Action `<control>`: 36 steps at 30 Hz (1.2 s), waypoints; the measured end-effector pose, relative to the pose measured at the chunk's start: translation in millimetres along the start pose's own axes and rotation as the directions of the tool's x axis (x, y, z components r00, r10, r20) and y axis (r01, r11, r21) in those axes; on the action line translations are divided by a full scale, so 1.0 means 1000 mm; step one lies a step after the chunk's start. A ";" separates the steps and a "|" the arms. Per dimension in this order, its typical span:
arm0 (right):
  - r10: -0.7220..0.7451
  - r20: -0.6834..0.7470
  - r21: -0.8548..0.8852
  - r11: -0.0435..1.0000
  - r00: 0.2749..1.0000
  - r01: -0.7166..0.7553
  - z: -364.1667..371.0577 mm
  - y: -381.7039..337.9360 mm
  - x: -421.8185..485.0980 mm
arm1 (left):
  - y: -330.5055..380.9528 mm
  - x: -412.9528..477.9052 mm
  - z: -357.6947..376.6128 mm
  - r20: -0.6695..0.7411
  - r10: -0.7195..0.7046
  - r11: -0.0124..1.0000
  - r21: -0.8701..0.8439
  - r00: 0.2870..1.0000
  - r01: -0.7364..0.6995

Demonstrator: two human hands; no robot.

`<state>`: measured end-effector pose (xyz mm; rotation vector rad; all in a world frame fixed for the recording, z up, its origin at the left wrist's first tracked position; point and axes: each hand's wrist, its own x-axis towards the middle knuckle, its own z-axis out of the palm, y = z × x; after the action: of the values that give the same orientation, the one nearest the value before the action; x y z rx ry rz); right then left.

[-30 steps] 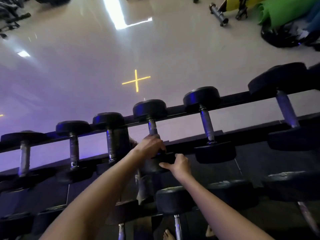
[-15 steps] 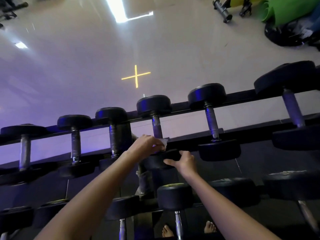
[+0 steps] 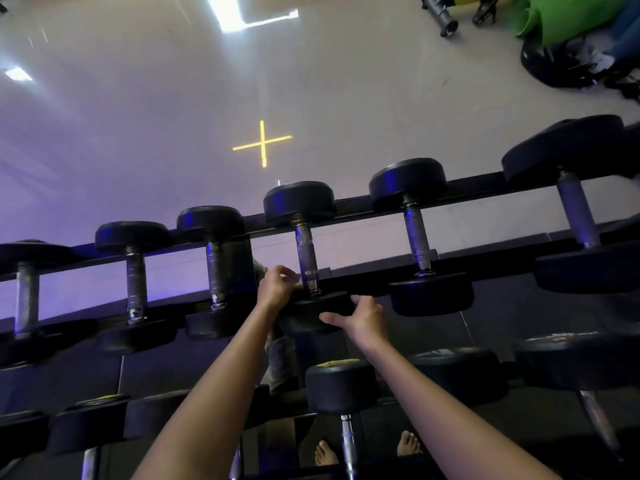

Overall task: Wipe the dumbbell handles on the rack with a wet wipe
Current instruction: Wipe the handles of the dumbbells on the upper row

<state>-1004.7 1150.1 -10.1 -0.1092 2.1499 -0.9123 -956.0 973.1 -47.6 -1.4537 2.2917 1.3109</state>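
A row of black dumbbells with metal handles lies across the rack's top rails (image 3: 485,187). My left hand (image 3: 277,289) is at the near end of the middle dumbbell's handle (image 3: 306,251), its fingers curled; the wet wipe is hidden inside it. My right hand (image 3: 363,318) grips the near head (image 3: 308,315) of that same dumbbell, thumb on its front and fingers over its top. Most of the handle above my left hand is bare.
Neighbouring dumbbells stand close on the left (image 3: 216,268) and right (image 3: 417,237). A lower row (image 3: 341,386) sits under my forearms. Bare feet (image 3: 325,452) show below. Beyond the rack lie pale floor with a yellow cross (image 3: 262,143) and green mats (image 3: 554,15).
My left hand has slid down the handle to its near end, and the wipe's white corner no longer shows. My right hand keeps its hold on the near head.
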 end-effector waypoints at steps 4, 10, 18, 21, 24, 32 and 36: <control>-0.004 0.000 0.007 1.000 1.000 0.004 0.001 0.003 0.002 | -0.001 -0.004 -0.004 0.097 0.034 0.999 -0.031 0.995 -0.031; 0.001 -0.005 0.009 1.000 1.000 -0.001 0.000 0.003 0.002 | -0.005 -0.001 -0.007 0.099 0.001 0.995 -0.101 0.995 0.009; 0.001 -0.009 0.001 1.000 1.000 -0.001 -0.003 0.002 0.005 | 0.001 -0.012 -0.018 0.124 0.098 0.984 -0.158 0.987 -0.078; -0.009 -0.005 -0.020 1.000 1.000 0.009 -0.004 0.004 0.007 | 0.022 -0.013 -0.032 -0.039 0.196 0.964 -0.175 0.980 -0.200; -0.018 -0.006 -0.026 1.000 1.000 0.018 -0.006 0.003 0.008 | 0.052 -0.009 -0.028 -0.447 0.219 0.914 -0.217 0.867 -0.342; -0.036 -0.061 -0.010 0.999 0.997 0.035 -0.007 0.001 0.003 | 0.047 0.019 0.014 -0.483 0.297 0.855 -0.249 0.824 -0.454; -0.050 -0.067 0.027 0.998 0.996 0.052 -0.006 0.003 0.004 | 0.049 0.028 0.016 -0.307 -0.092 0.556 -0.805 0.947 -0.207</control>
<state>-1010.9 1154.5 -11.4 -0.1215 2.2032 -0.9887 -1014.6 973.4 -42.6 -1.9430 1.8987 2.6043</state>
